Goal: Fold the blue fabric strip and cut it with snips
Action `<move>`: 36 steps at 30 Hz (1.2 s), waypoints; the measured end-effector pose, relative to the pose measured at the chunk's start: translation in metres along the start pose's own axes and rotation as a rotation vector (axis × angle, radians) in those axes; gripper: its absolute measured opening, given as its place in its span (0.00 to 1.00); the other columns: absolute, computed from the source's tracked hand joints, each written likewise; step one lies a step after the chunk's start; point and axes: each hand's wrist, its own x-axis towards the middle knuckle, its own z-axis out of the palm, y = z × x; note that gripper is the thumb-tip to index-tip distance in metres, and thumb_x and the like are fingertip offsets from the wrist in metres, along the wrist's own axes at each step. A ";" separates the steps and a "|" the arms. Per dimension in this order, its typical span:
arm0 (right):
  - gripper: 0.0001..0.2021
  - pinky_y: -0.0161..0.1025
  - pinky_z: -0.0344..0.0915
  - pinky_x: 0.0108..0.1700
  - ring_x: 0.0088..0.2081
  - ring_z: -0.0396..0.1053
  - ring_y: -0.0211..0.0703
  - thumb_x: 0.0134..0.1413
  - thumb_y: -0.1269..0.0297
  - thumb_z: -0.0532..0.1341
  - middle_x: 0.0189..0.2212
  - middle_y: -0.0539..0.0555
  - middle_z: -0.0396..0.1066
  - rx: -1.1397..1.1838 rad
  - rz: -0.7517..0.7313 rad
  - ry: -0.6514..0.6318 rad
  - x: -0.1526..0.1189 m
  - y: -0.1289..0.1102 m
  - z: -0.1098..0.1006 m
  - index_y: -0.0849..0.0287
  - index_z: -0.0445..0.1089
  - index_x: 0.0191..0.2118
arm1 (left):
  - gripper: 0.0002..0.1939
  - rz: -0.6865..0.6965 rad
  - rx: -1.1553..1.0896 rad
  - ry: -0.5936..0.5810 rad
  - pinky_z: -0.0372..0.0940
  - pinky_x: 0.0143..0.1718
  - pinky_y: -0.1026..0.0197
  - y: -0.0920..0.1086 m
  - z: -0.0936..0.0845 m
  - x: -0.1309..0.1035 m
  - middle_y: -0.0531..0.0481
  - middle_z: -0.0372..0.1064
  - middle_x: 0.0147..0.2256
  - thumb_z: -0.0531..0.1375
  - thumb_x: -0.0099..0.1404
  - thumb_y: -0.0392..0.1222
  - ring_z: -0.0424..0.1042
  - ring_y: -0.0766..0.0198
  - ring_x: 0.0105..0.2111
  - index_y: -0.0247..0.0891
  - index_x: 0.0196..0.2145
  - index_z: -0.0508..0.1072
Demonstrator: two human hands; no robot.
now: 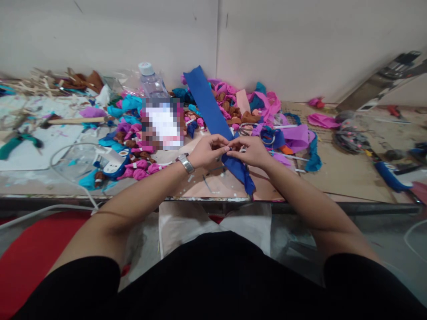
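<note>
A long strip of dark blue material (211,104) lies slantwise on the workbench, its upper end against the pile near the wall and its lower end narrow and crumpled near the front edge. Over its lower half, my left hand (210,150) and my right hand (248,151) meet with fingers pinched together on the strip. A small dark bit shows between the fingertips, too small to make out. Around them lie pink, brown and turquoise knotted pieces (138,169) and purple strips (296,137).
A blue-and-white glue gun (116,163) with a looping cable lies at left, beyond it a wooden-handled hammer (78,120) and green-handled pliers (13,146). A bottle (152,82) stands behind a pixelated area. Another blue-and-white tool (392,175) is at right.
</note>
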 end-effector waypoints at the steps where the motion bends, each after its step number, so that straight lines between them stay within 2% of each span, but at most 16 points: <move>1: 0.18 0.39 0.68 0.36 0.31 0.74 0.42 0.55 0.47 0.73 0.30 0.52 0.80 0.003 0.001 0.006 0.000 0.000 0.000 0.57 0.81 0.41 | 0.26 0.002 -0.001 0.011 0.69 0.38 0.60 0.000 0.000 0.000 0.45 0.79 0.37 0.72 0.59 0.62 0.75 0.64 0.34 0.35 0.41 0.78; 7: 0.27 0.38 0.71 0.34 0.29 0.73 0.40 0.63 0.33 0.61 0.30 0.52 0.78 0.237 0.136 0.109 0.004 0.005 -0.002 0.56 0.77 0.39 | 0.27 0.031 -0.041 0.131 0.70 0.40 0.59 0.006 -0.002 0.002 0.46 0.79 0.37 0.73 0.58 0.62 0.75 0.63 0.35 0.36 0.41 0.78; 10: 0.31 0.37 0.70 0.33 0.29 0.73 0.40 0.62 0.30 0.59 0.29 0.53 0.78 0.324 0.208 0.048 0.005 0.010 -0.005 0.57 0.78 0.35 | 0.26 0.062 -0.059 0.163 0.70 0.43 0.59 0.008 -0.004 0.002 0.45 0.79 0.38 0.73 0.59 0.61 0.76 0.62 0.38 0.37 0.42 0.78; 14: 0.30 0.37 0.66 0.32 0.29 0.71 0.40 0.60 0.31 0.62 0.30 0.53 0.78 0.279 0.191 -0.016 0.004 0.009 -0.007 0.58 0.80 0.35 | 0.25 0.113 -0.034 0.166 0.71 0.43 0.58 0.009 -0.004 0.001 0.45 0.79 0.38 0.72 0.61 0.61 0.77 0.62 0.37 0.37 0.42 0.78; 21: 0.25 0.36 0.60 0.28 0.25 0.64 0.37 0.54 0.38 0.70 0.25 0.52 0.74 0.211 0.187 -0.016 0.000 -0.001 -0.004 0.60 0.80 0.35 | 0.23 0.161 0.011 0.115 0.72 0.42 0.57 0.003 -0.003 0.001 0.45 0.79 0.38 0.71 0.63 0.61 0.78 0.61 0.38 0.38 0.43 0.77; 28: 0.22 0.37 0.63 0.32 0.28 0.68 0.39 0.52 0.42 0.71 0.28 0.54 0.78 0.167 0.155 -0.001 0.001 -0.006 -0.003 0.61 0.81 0.34 | 0.21 0.177 0.044 0.103 0.73 0.40 0.57 -0.001 -0.003 0.001 0.46 0.79 0.39 0.70 0.65 0.59 0.78 0.61 0.37 0.38 0.43 0.77; 31: 0.24 0.37 0.62 0.31 0.27 0.67 0.39 0.54 0.41 0.70 0.28 0.54 0.77 0.163 0.156 0.004 0.001 -0.006 -0.003 0.61 0.81 0.34 | 0.21 0.184 0.071 0.116 0.73 0.39 0.59 -0.001 -0.004 0.001 0.46 0.79 0.38 0.69 0.66 0.59 0.78 0.62 0.36 0.38 0.43 0.78; 36: 0.32 0.39 0.67 0.35 0.30 0.71 0.41 0.59 0.30 0.61 0.29 0.55 0.78 0.282 0.241 0.020 0.004 0.001 -0.005 0.60 0.81 0.33 | 0.21 0.219 0.102 0.216 0.74 0.41 0.59 -0.006 -0.008 0.004 0.45 0.79 0.40 0.68 0.67 0.60 0.79 0.61 0.39 0.38 0.43 0.77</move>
